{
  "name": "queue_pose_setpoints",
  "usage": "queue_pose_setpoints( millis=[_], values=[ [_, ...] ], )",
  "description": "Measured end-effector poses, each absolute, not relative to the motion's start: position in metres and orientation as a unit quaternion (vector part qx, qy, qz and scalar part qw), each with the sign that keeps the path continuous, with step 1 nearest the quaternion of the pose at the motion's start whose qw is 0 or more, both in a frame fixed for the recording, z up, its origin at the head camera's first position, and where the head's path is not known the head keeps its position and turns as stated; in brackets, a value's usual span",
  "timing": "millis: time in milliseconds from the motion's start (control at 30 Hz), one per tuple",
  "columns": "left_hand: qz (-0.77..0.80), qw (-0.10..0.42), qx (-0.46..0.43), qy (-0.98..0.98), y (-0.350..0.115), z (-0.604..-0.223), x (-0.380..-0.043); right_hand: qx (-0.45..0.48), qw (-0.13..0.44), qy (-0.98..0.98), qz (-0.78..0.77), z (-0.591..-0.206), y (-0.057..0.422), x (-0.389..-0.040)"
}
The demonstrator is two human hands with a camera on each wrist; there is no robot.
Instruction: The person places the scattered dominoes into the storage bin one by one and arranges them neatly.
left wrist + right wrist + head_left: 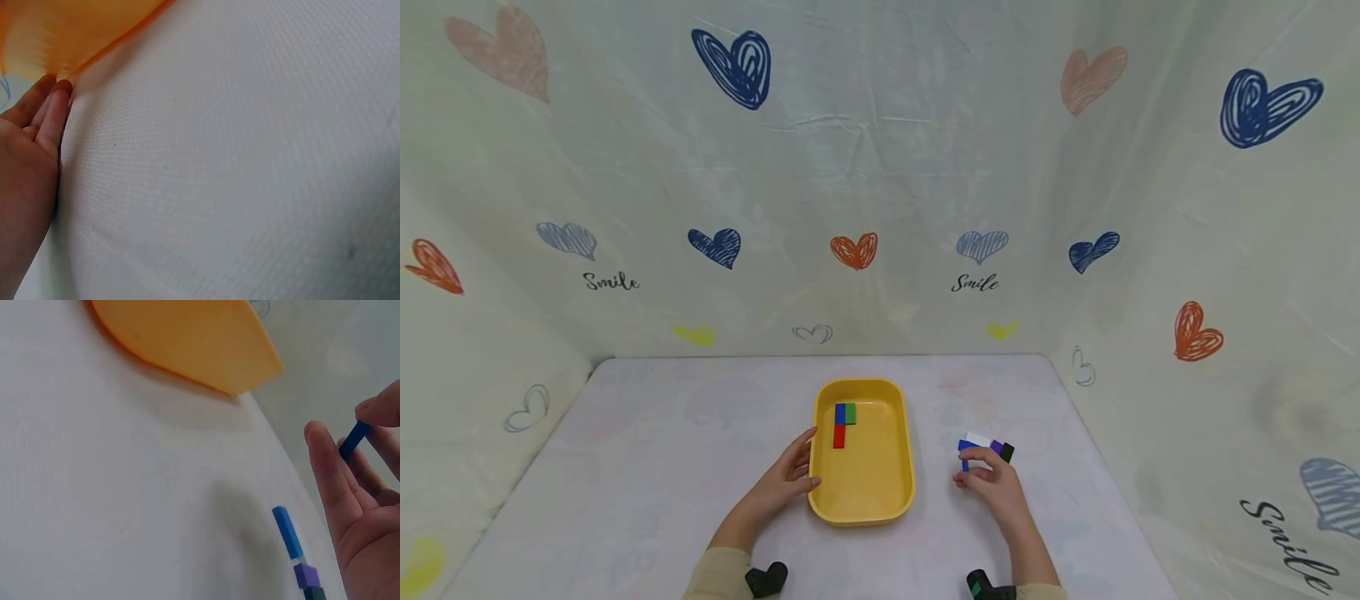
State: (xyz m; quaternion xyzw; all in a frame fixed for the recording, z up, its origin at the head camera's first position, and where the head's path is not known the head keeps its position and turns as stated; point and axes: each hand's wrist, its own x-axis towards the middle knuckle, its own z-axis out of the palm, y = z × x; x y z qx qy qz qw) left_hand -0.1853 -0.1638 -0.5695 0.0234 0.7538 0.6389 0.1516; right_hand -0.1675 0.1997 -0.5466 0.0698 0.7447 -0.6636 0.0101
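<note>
A yellow tray (876,475) stands in the middle of the table. Against its left wall, my left hand (781,478) rests with extended fingertips and thumb. Blue (840,413), green (850,414) and red (838,437) blocks lie together in the tray's upper left. To the right of the tray, my right hand (996,486) pinches a slim blue block (354,440) between thumb and fingers, raised off the table in the right wrist view. Just beyond that hand lie another blue block (287,532), a white block (977,438), a purple block (996,447) and a black block (1007,452).
The white-covered table (685,467) extends on both sides of the tray. A curtain (880,167) printed with hearts hangs behind the table and along its sides. Both wrists carry black devices, such as the left one (767,579).
</note>
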Motion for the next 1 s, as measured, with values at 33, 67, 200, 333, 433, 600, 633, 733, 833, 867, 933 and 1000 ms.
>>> queue_pose_setpoints(
  millis=[33, 67, 200, 333, 433, 600, 633, 733, 833, 867, 933, 1000],
  values=[
    [0.639, 0.151, 0.024, 0.754, -0.164, -0.569, -0.185, 0.064, 0.009, 0.74, -0.669, -0.544, 0.197, -0.168],
    [0.638, 0.152, 0.023, 0.754, -0.164, -0.569, -0.185, 0.057, 0.008, 0.736, -0.674, -0.541, 0.195, -0.168],
    [0.64, 0.154, 0.019, 0.753, -0.164, -0.567, -0.185, 0.027, 0.001, 0.726, -0.687, -0.533, 0.187, -0.17],
    [0.639, 0.153, 0.011, 0.754, -0.163, -0.567, -0.184, -0.006, -0.008, 0.721, -0.693, -0.525, 0.179, -0.171],
    [0.637, 0.151, 0.004, 0.756, -0.163, -0.566, -0.184, -0.032, -0.014, 0.712, -0.701, -0.52, 0.173, -0.172],
    [0.637, 0.151, 0.0, 0.756, -0.162, -0.565, -0.183, -0.055, -0.007, 0.706, -0.706, -0.513, 0.162, -0.177],
    [0.638, 0.151, -0.001, 0.755, -0.162, -0.565, -0.183, -0.056, -0.008, 0.709, -0.703, -0.512, 0.16, -0.178],
    [0.638, 0.152, 0.0, 0.755, -0.162, -0.565, -0.183, -0.039, -0.002, 0.723, -0.689, -0.508, 0.152, -0.183],
    [0.638, 0.152, 0.002, 0.755, -0.162, -0.565, -0.184, -0.015, 0.015, 0.731, -0.682, -0.503, 0.145, -0.187],
    [0.638, 0.152, 0.004, 0.755, -0.162, -0.565, -0.184, -0.008, 0.024, 0.73, -0.683, -0.502, 0.144, -0.188],
    [0.64, 0.151, 0.007, 0.754, -0.163, -0.565, -0.184, -0.003, 0.04, 0.726, -0.686, -0.499, 0.14, -0.191],
    [0.641, 0.151, 0.009, 0.753, -0.163, -0.565, -0.184, -0.004, 0.049, 0.725, -0.687, -0.497, 0.136, -0.194]
  ],
)
